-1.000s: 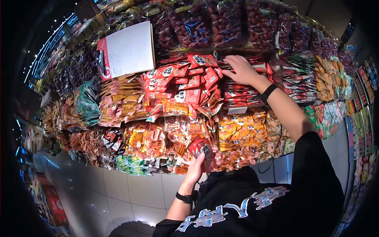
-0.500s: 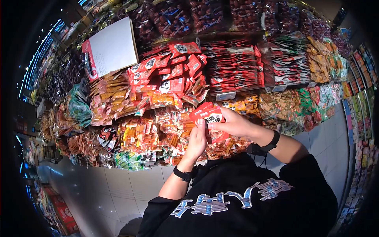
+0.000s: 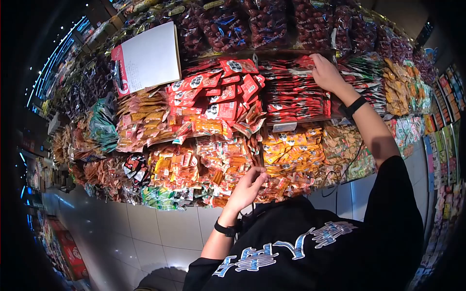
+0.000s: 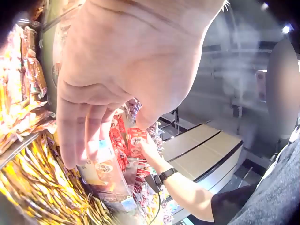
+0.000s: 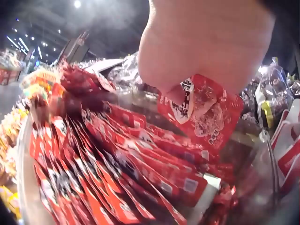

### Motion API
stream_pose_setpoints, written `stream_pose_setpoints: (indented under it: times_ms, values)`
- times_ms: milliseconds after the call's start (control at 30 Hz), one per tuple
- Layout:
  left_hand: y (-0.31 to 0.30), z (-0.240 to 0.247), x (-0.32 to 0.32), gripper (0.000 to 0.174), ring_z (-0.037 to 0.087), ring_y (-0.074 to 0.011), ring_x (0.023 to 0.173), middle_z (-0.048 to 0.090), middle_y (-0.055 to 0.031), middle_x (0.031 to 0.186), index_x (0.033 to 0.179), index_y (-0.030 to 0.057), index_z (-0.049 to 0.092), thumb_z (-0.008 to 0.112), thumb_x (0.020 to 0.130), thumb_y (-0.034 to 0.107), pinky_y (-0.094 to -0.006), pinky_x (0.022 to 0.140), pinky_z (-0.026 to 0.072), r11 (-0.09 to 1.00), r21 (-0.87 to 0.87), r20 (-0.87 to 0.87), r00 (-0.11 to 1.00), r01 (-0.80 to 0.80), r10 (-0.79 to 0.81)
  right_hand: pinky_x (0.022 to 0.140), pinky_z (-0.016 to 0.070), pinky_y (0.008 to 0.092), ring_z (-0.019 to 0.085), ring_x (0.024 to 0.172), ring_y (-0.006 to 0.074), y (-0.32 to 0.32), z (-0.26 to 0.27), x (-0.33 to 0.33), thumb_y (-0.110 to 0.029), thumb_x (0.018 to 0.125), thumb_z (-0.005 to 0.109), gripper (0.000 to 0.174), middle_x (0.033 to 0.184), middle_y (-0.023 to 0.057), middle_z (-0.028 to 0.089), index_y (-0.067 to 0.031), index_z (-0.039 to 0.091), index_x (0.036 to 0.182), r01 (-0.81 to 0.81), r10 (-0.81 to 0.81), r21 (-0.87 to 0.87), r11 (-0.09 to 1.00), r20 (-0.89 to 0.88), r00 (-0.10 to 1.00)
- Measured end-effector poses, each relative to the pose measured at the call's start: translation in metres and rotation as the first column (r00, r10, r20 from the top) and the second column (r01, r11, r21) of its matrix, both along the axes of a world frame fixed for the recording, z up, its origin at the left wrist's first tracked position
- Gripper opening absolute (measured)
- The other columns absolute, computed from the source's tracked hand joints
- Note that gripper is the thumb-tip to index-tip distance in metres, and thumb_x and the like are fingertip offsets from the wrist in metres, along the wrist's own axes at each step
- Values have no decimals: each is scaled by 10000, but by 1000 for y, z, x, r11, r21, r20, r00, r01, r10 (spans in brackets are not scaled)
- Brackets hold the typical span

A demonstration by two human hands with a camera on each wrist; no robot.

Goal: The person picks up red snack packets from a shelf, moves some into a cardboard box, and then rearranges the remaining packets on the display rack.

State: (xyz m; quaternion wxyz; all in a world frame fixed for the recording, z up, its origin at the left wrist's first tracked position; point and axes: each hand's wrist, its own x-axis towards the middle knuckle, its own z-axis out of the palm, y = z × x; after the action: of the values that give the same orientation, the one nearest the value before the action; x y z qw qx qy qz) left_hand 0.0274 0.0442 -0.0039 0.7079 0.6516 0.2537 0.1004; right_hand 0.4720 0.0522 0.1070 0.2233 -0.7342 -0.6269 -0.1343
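My right hand (image 3: 326,73) is at the back right part of a bin filled with upright rows of red snack packets (image 3: 293,94). In the right wrist view it pinches a red packet (image 5: 213,115) with a food picture on its front, held over the back end of the rows. Nearer my body, the left hand (image 3: 246,189) hovers with bent, relaxed fingers and holds nothing. Orange and yellow snack packets (image 3: 291,150) lie just beyond it in the lower tier. The left wrist view shows that palm (image 4: 126,56) and its loose fingers.
Left of the bin is a messy heap of red packets (image 3: 225,109). A white notepad (image 3: 150,56) lies behind it on the display. Bags of dark red fruit (image 3: 276,24) line the back, and green-and-red packets (image 3: 361,70) fill the section to the right.
Half a second ago both hands held red packets before my body. The right hand has since moved up to the bin with a packet, and the left has let go.
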Motion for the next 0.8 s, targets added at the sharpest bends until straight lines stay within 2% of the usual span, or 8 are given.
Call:
stream_pose_setpoints:
  times_ms: [133,233,367,500,567,600,700,800]
  values:
    - [-2,0,-8,314,627,-140,991,677,-89,1030,1215,-23,555,537,1043,239,-292,881,498,995,-57,-5,996,-86,86,958,438,475,534,1095,387,15,-23,16,-56,817,515,329,1113,207,540,10,489,1138,-73,96,-142,987,166,981]
    - [-3,3,-8,312,628,-143,1001,677,-92,1043,1217,-24,555,543,1041,234,-296,890,499,992,-86,-47,995,-97,93,953,433,472,538,1097,380,24,-31,13,-86,828,510,314,1120,201,541,8,497,1127,-94,128,-222,970,143,981]
    - [-2,4,-7,313,630,-151,1022,676,-95,1068,1221,-29,552,550,1040,226,-303,901,499,989,-111,-52,995,-96,91,967,427,450,529,1127,378,28,-23,-1,-158,878,527,294,1139,196,538,-2,525,1127,-115,123,-89,989,98,988]
    - [-2,-2,-10,317,631,-155,1038,679,-99,1072,1223,-32,550,544,1043,229,-309,920,497,990,-96,-46,994,-100,96,1011,406,451,507,1189,385,21,-28,5,-283,963,525,369,1212,205,539,1,546,1197,174,-145,115,978,-221,964]
    - [-1,0,-11,320,633,-154,1037,683,-102,1068,1225,-32,549,541,1044,231,-311,926,497,992,-80,-59,994,-99,94,1036,393,451,494,1227,387,22,-54,19,-350,997,503,438,1252,215,541,3,544,1255,413,-324,168,895,-390,862]
    - [-1,-2,-11,317,636,-155,1026,688,-107,1065,1221,-31,551,542,1043,231,-310,917,497,992,-75,-52,994,-102,98,1084,361,450,461,1303,383,22,-57,19,-420,1017,448,527,1339,230,529,2,518,1325,515,-432,48,856,-481,763]
    - [2,-10,-9,309,638,-157,1016,691,-105,1069,1212,-27,556,548,1039,229,-303,908,495,995,-69,-29,997,-73,71,1136,314,433,396,1384,389,27,-74,25,-479,1016,407,624,1434,260,474,17,468,1390,323,-323,-161,933,-771,549]
    - [2,-6,-8,309,635,-148,1010,691,-94,1069,1208,-20,560,548,1038,238,-291,894,493,998,-32,-26,998,-60,59,1170,268,426,328,1434,405,18,-36,0,-505,1006,408,719,1494,287,405,47,373,1465,433,-439,-201,879,-695,569]
